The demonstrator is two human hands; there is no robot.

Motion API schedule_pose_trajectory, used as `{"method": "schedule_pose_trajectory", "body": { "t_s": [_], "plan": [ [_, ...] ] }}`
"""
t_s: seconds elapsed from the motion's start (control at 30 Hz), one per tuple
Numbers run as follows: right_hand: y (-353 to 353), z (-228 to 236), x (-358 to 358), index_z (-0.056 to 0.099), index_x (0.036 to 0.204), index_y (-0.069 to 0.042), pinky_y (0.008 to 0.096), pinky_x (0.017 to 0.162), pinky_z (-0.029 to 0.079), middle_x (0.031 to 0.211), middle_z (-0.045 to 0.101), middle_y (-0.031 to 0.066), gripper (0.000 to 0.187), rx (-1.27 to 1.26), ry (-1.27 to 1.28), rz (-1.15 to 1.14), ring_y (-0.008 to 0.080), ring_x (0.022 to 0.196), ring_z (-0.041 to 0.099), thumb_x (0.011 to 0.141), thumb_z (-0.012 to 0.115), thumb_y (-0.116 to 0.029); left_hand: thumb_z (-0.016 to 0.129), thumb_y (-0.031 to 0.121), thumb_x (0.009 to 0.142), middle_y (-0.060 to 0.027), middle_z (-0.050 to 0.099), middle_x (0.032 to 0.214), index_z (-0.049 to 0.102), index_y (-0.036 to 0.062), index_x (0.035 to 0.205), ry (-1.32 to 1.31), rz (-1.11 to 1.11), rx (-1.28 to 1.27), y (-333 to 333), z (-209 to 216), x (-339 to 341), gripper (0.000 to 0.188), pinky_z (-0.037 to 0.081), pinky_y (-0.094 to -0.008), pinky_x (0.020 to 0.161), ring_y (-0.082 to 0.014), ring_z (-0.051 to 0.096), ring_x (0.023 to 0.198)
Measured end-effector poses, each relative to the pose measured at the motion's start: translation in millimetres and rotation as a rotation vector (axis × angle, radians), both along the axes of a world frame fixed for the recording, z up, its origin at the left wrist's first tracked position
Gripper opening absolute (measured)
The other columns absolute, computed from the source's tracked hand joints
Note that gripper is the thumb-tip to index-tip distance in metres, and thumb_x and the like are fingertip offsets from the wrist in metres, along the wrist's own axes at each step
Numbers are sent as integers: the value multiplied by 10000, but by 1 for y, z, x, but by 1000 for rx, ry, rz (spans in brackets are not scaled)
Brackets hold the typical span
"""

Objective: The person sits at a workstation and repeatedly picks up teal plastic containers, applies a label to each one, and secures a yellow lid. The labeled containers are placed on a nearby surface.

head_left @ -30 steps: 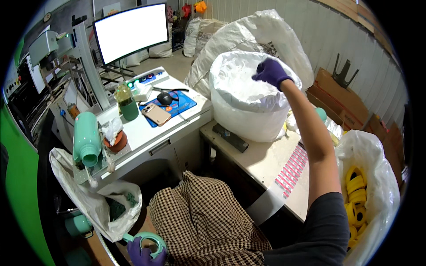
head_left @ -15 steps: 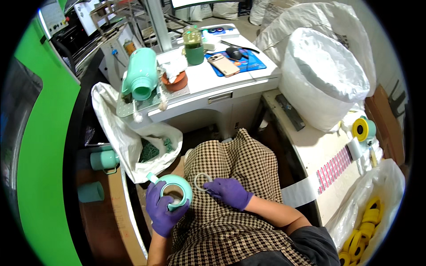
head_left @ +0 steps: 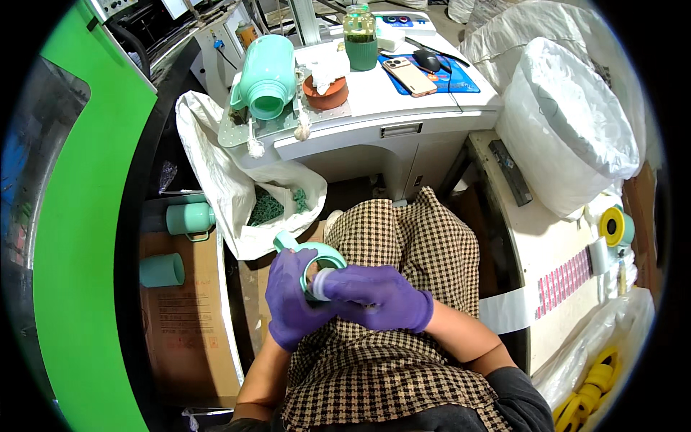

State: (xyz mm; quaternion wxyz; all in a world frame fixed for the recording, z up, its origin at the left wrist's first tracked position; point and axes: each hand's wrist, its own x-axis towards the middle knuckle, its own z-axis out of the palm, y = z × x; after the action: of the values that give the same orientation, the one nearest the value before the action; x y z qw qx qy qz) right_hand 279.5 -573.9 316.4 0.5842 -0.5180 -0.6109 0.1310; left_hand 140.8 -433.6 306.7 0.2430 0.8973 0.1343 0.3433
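Note:
Over my lap, my left hand (head_left: 290,302) in a purple glove is closed around a mint-green plastic jug collar (head_left: 330,253), a ring-shaped part with a short spout sticking out at its far left. My right hand (head_left: 381,297), gloved in purple too, pinches a whitish ring (head_left: 320,284) at the collar's round opening. The ring is tilted there; my fingers hide how far in it reaches. Both hands are close together, the right one covering part of the left one's fingers. A checked apron (head_left: 403,237) covers my lap beneath them.
A mint-green jug body (head_left: 270,68) lies on the white desk (head_left: 461,97) with a jar (head_left: 360,43) and phone (head_left: 410,77). A white sack (head_left: 209,155) with green scraps stands left, a cardboard box (head_left: 191,331) below. Right are a bench (head_left: 515,230) and a bag of yellow parts (head_left: 594,389).
My right hand has moved left, bringing the whitish ring from beside the jug collar to its opening. The collar has tilted in my left hand. The whole view has shifted slightly.

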Motion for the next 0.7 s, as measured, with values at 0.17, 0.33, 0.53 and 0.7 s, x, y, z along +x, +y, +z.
{"method": "schedule_pose_trajectory", "body": {
  "t_s": [0.17,0.33,0.53,0.7],
  "plan": [
    [0,-5,-8,698,1046,-114,374,704,569,940,696,83,387,-209,-207,-145,299,816,692,677,802,-58,900,352,638,-171,695,1174,538,25,1297,41,-65,130,-6,-5,1,820,439,-550,1070,-384,671,1071],
    [0,-17,-17,695,1055,-120,377,727,564,966,697,81,393,-242,-243,-257,299,848,689,677,795,-79,897,312,672,-157,706,1173,470,20,1334,-60,-123,204,-15,-11,8,840,414,-606,1083,-365,688,1072],
    [-11,-13,-16,695,1038,-74,408,810,566,986,708,131,243,-316,-163,-198,334,900,692,797,669,-60,906,292,650,-154,697,1184,497,30,1317,-1,-180,172,-15,-9,9,826,418,-605,1085,-344,686,1086],
    [-17,-9,-14,716,1003,-95,396,791,575,991,712,125,216,-345,-101,-278,332,873,696,805,654,-33,900,282,627,-136,695,1179,555,45,1280,-58,-165,243,-19,-15,13,775,438,-591,1079,-332,686,1086]
  ]
}}
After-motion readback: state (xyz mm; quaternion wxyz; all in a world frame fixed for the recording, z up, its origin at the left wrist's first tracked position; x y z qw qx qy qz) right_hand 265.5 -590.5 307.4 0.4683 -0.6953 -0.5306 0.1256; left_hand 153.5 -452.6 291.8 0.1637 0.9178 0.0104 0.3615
